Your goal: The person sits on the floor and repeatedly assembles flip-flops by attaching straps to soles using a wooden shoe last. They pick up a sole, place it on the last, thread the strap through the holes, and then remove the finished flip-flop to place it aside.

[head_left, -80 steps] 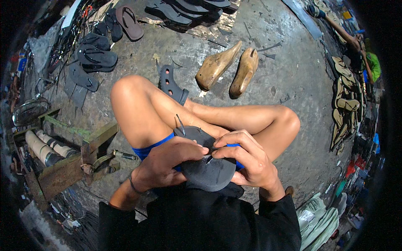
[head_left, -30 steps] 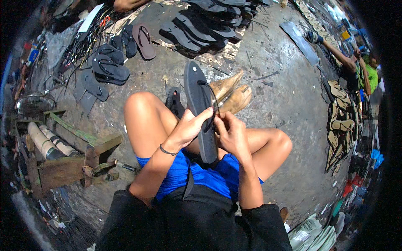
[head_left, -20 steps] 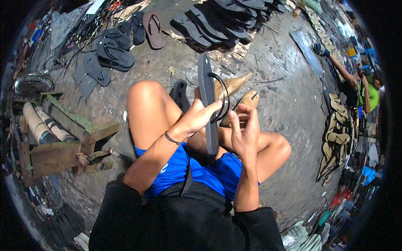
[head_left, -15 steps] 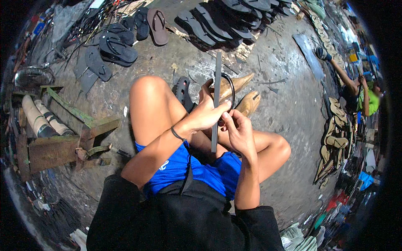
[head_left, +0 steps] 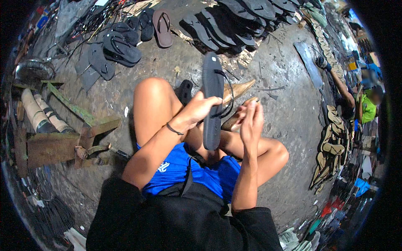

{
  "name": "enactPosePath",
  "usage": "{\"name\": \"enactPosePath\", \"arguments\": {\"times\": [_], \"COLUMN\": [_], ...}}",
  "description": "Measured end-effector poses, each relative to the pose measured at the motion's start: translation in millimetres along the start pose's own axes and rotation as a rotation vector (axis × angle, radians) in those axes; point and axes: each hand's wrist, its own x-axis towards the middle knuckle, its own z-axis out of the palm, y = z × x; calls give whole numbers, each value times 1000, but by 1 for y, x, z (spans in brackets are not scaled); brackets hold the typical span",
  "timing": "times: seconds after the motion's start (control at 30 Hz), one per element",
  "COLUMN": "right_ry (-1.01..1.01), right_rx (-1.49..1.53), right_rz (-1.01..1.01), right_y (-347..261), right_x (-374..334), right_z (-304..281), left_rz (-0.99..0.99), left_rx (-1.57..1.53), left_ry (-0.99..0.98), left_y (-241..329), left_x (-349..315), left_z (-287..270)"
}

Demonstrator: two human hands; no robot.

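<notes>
My left hand (head_left: 202,109) is closed round the middle of a black flip-flop (head_left: 211,79), its thumb across the top of the sole. The sandal stands lengthwise above my crossed legs, its sole face partly turned to view. The black strap (head_left: 228,83) loops out on the right side. To the right of the strap my right hand (head_left: 252,123) is raised, apart from the sandal, its fingers stretched out and slightly blurred. Beyond the hands, a wooden foot form (head_left: 243,89) lies on the floor. A second wooden form (head_left: 230,124) is mostly covered by my right hand.
Finished dark flip-flops (head_left: 121,49) and a brown one (head_left: 163,29) lie far left. Many black soles (head_left: 213,29) are piled at the far middle. A wooden stand (head_left: 52,148) is at left. Tan sandals (head_left: 333,148) and another person (head_left: 368,106) are at right.
The flip-flop has turned from edge-on to show its sole face. My right hand has come away from the strap and moved right, its fingers now stretched out.
</notes>
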Motion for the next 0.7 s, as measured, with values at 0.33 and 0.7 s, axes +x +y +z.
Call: {"name": "enactPosePath", "arguments": {"times": [0.33, 0.7], "right_ry": [-109, -270], "right_rx": [-612, 692], "right_rz": [288, 287], "right_y": [173, -9], "right_x": [71, -107], "right_z": [-32, -94], "left_rz": [173, 270], "left_rx": [-389, -337], "left_ry": [-116, -37], "left_y": [-1, -23], "left_x": [-27, -18], "left_z": [0, -18]}}
